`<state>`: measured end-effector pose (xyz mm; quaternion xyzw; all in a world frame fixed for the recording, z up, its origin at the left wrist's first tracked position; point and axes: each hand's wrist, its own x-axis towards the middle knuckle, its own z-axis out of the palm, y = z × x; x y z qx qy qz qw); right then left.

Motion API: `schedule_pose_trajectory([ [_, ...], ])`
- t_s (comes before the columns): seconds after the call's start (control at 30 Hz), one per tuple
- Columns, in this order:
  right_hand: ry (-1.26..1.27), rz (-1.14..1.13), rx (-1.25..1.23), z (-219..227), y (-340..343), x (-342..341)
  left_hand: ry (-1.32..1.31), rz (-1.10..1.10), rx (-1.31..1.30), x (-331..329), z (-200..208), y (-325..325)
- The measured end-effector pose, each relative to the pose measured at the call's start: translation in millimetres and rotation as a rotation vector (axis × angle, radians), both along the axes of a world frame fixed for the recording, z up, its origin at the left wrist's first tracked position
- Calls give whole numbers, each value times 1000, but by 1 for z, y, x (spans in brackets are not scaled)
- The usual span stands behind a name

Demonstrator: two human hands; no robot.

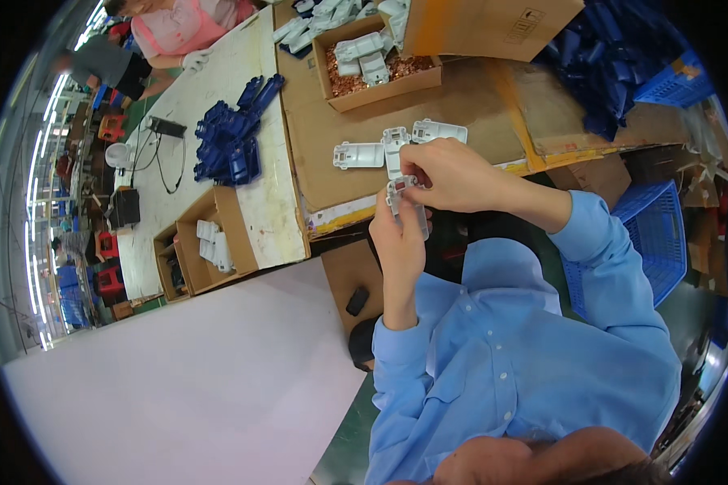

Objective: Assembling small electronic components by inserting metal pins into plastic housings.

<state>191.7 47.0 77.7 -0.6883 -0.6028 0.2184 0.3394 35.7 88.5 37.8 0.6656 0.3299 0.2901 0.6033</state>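
Note:
My left hand (402, 249) is closed around a white plastic housing (398, 187), holding it up at the table's near edge. Bent over the housing's upper end, my right hand (453, 176) has its fingers pressed together there; whatever they pinch is hidden. Three similar pieces lie on the cardboard table top just beyond: a left white housing (359, 155), a middle white housing (394, 147) partly behind my hands, and a right white housing (440, 131).
A carton (384, 95) of small copper-coloured parts with white housings on top stands beyond, beside a taller cardboard box (485, 28). Blue plastic parts (233, 137) lie on the white table at left, near another carton (215, 242). A blue crate (635, 242) sits at right. A co-worker's gloved hand (196, 60) rests far left.

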Motion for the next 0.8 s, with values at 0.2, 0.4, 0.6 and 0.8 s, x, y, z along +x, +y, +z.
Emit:
schedule_pose_trajectory([
  [0.2,21,-12,10,-6,5,-5,-58,51,-116,5,-5,5],
  [0.4,34,-81,90,-14,16,-14,-151,147,-246,0,-18,13],
  [0.6,155,-32,117,-28,22,-12,-88,136,-316,-2,-24,23],
  [0.8,179,-37,276,-32,19,6,72,182,-220,-4,-41,63],
])
